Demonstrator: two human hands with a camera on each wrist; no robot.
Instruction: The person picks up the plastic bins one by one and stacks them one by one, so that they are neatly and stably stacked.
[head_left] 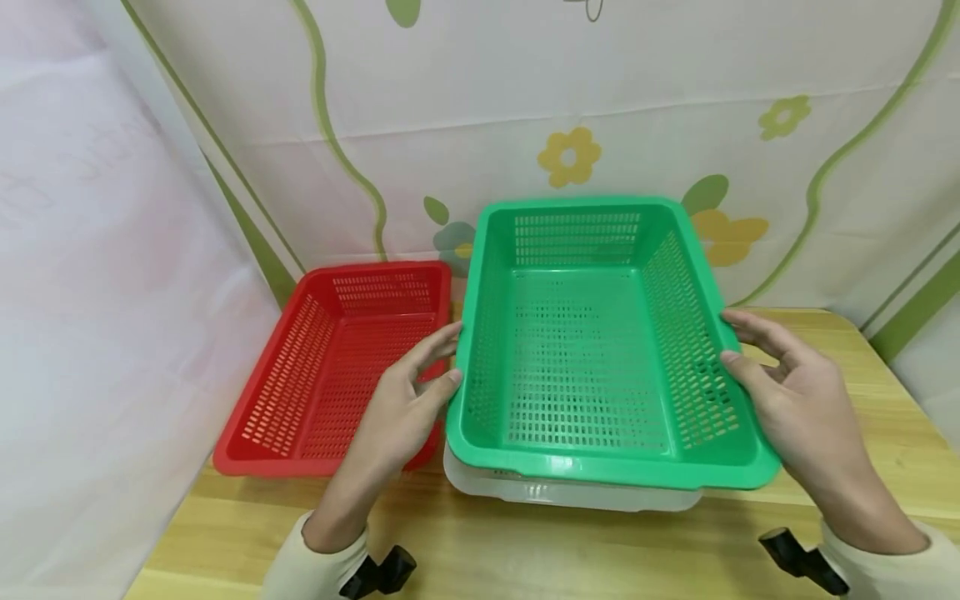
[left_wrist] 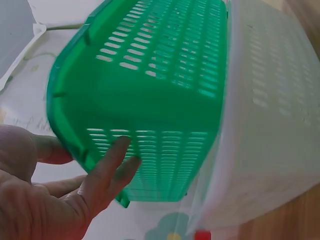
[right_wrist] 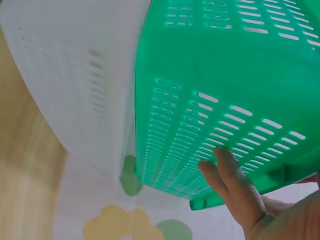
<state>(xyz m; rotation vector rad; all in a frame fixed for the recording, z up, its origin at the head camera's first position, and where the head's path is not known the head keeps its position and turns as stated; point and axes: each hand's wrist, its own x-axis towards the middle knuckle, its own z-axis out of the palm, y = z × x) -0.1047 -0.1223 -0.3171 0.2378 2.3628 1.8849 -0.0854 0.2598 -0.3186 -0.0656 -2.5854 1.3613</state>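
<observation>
A green plastic basket (head_left: 581, 358) with slotted walls is held by its two long sides above a white basket (head_left: 573, 494). My left hand (head_left: 397, 408) grips its left rim, thumb at the rim and fingers under it against the slotted wall (left_wrist: 160, 160). On the opposite side my right hand (head_left: 806, 408) grips the right rim the same way, fingertips on the outer wall (right_wrist: 200, 130). Both wrist views show the green basket's base close to the white basket's rim (left_wrist: 232, 100); whether they touch I cannot tell. The green basket hides most of the white one in the head view.
A red slotted basket (head_left: 273, 400) stands on the wooden table (head_left: 525, 550) to the left, partly behind my left hand. Behind the table hangs a white cloth (head_left: 480, 92) with flowers and vines, and more white cloth (head_left: 97, 292) hangs along the left.
</observation>
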